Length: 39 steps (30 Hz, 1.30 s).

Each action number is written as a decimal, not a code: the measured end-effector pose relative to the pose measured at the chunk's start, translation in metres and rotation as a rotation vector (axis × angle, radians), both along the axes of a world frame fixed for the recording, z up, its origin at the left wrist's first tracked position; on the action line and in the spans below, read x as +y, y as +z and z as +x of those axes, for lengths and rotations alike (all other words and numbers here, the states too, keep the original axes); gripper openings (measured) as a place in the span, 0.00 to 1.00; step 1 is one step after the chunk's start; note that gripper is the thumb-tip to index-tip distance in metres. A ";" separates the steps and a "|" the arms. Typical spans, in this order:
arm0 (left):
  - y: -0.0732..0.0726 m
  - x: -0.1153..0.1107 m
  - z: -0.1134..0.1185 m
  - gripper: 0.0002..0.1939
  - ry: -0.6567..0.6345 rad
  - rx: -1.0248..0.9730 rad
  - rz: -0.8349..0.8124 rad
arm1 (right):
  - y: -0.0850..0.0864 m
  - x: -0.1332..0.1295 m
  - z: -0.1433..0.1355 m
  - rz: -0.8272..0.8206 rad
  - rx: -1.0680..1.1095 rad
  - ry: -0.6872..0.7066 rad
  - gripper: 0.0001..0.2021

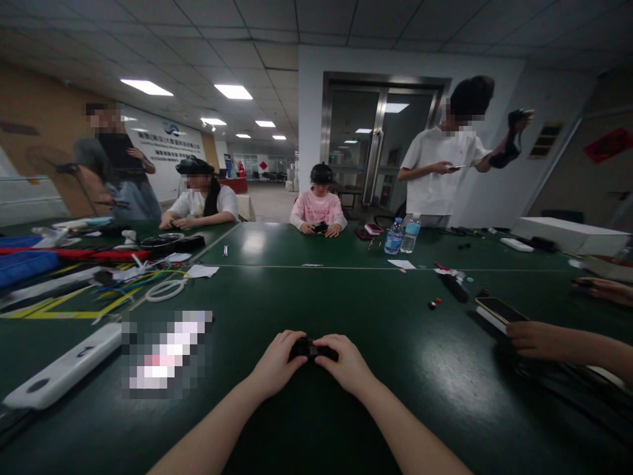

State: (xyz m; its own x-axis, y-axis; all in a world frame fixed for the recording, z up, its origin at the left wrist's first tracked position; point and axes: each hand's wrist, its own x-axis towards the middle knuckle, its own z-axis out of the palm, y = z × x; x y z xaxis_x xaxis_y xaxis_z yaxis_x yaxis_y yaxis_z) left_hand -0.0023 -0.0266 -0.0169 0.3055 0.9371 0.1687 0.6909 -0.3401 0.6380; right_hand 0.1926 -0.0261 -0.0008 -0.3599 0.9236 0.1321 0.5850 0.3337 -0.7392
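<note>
A small black object [312, 349] sits low over the green table [306, 297], straight ahead of me; its kind is not clear. Its left end is wrapped by the fingers of my left hand [281, 359], thumb on the near side. Around the right end my right hand [349, 359] is closed in the same way. Both hands cover much of the black object, so only its middle shows. To the left of my left hand lies a blurred-out flat item with a bright surface [171, 356].
A white elongated device [66, 366] lies at left, near loose cables [165, 290] and a blue tray [30, 267]. At right, another person's hand [539, 340] holds a phone [499, 310]. Two water bottles [394, 237] stand farther back. Several people sit or stand around the table.
</note>
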 end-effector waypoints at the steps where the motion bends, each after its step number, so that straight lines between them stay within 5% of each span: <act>1: 0.000 0.000 0.000 0.20 -0.002 -0.003 0.001 | 0.000 0.000 0.000 0.000 -0.002 -0.001 0.14; 30: 0.001 0.001 0.003 0.21 -0.019 0.045 0.025 | -0.005 0.003 -0.003 0.119 0.052 0.016 0.10; 39: 0.007 -0.002 0.001 0.21 -0.011 0.038 -0.027 | 0.001 0.001 0.002 0.000 0.122 -0.076 0.11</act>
State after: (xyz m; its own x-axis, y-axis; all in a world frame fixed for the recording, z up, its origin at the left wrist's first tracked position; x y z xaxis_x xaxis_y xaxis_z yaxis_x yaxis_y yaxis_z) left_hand -0.0010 -0.0285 -0.0101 0.3214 0.9378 0.1312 0.7109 -0.3305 0.6208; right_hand 0.1950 -0.0247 0.0004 -0.2698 0.9477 0.1707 0.5144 0.2916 -0.8065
